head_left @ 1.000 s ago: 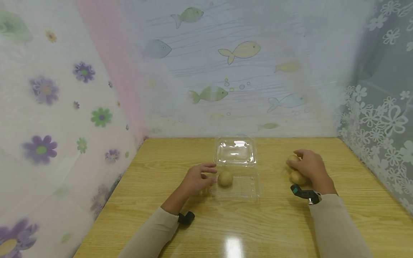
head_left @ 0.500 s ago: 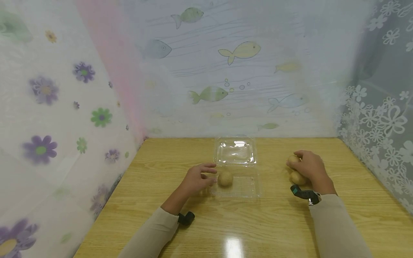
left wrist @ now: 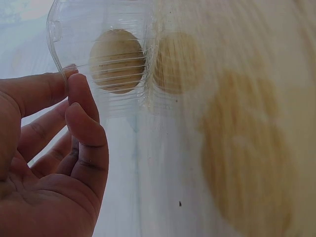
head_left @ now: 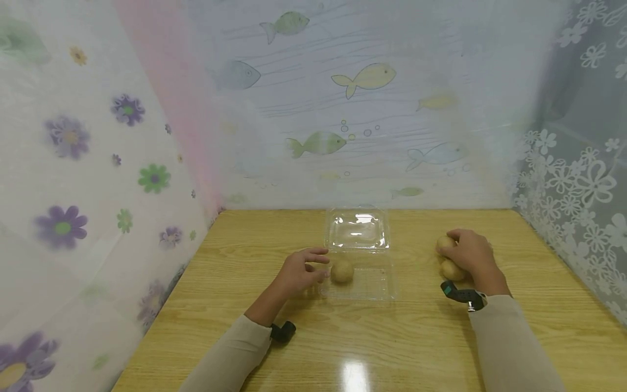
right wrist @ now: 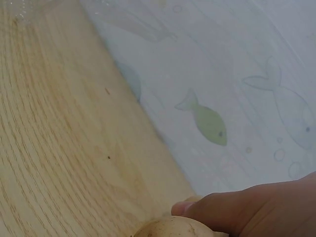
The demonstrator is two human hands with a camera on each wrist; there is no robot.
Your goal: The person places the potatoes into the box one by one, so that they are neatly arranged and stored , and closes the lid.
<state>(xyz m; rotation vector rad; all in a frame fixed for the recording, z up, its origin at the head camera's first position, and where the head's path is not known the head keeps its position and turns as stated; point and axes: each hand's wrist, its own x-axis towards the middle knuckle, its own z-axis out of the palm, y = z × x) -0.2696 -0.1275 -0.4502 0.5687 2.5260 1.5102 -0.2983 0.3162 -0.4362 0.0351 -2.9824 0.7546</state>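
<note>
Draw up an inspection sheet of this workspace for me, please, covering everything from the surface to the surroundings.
Surface: wood-grain table, glare near its front edge.
Job's things: clear container, its lid folded open to the far side; inside potato at the container's left end; far potato and near potato on the table, to the right.
Clutter: nothing seen.
Left hand: pinches the container's edge.
Right hand: fingers curled over the far potato.
Cables: nothing seen.
Surroundings: fish-print backdrop, flower-print left sheet, flower-print right sheet.
</note>
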